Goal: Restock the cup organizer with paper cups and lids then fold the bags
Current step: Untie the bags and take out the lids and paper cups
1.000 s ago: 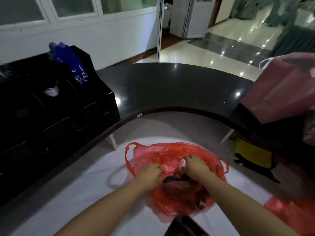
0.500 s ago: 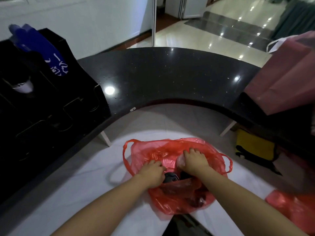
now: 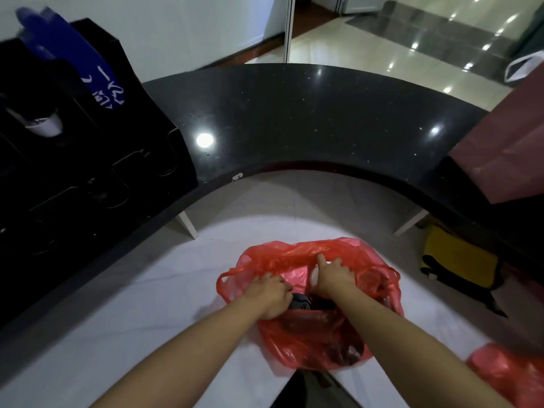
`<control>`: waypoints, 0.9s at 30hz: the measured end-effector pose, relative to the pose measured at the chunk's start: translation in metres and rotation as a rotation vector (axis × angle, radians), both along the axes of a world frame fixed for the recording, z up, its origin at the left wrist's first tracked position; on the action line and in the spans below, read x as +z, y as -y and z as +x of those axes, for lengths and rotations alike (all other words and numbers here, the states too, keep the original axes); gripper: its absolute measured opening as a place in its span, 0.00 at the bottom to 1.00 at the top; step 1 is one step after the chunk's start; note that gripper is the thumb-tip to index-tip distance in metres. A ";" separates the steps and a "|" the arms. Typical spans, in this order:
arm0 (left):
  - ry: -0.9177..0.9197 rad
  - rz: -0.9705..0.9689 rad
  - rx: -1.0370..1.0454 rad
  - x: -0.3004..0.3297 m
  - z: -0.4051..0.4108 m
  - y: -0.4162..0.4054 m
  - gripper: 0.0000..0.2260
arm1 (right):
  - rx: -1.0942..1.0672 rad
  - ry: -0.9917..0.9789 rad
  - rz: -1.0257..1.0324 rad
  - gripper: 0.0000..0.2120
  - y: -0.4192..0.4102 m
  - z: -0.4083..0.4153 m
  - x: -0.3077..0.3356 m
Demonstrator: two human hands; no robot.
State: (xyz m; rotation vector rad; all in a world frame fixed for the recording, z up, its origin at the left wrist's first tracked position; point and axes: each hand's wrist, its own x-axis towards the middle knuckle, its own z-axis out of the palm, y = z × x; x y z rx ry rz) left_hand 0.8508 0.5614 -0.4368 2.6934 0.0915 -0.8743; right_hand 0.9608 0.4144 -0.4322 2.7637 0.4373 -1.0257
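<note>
A red plastic bag [image 3: 309, 340] lies open on the white table [image 3: 132, 319] in front of me. My left hand [image 3: 269, 295] grips the bag's near-left rim, fingers curled over dark lids [image 3: 300, 301] that show in the opening. My right hand [image 3: 332, 275] is further in and grips the red film at the bag's far side. A pale round thing sits under its thumb; what it is I cannot tell. The black cup organizer [image 3: 88, 172] stands on the counter at the left, with a white cup [image 3: 44, 126] in a slot and a blue sleeve [image 3: 73, 54] on top.
A curved black counter [image 3: 294, 119] arcs around the table. A pink paper bag [image 3: 506, 148] stands on it at the right. A second red bag [image 3: 509, 375] lies at the table's lower right. A yellow and black bag [image 3: 459, 260] sits on the floor beyond.
My right hand has reached further across the bag and bunched up its far rim. My left hand has stayed at the opening. My view has tilted downward.
</note>
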 end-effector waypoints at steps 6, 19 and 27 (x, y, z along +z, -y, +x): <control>-0.041 -0.032 0.033 0.002 -0.001 -0.003 0.22 | 0.007 0.034 0.151 0.45 0.001 0.005 0.008; 0.199 -0.144 0.125 0.059 -0.009 -0.008 0.17 | 0.122 0.099 0.421 0.37 -0.012 -0.006 0.087; 0.490 0.004 0.151 0.085 -0.076 -0.028 0.11 | 0.196 0.109 0.590 0.39 -0.040 -0.045 0.114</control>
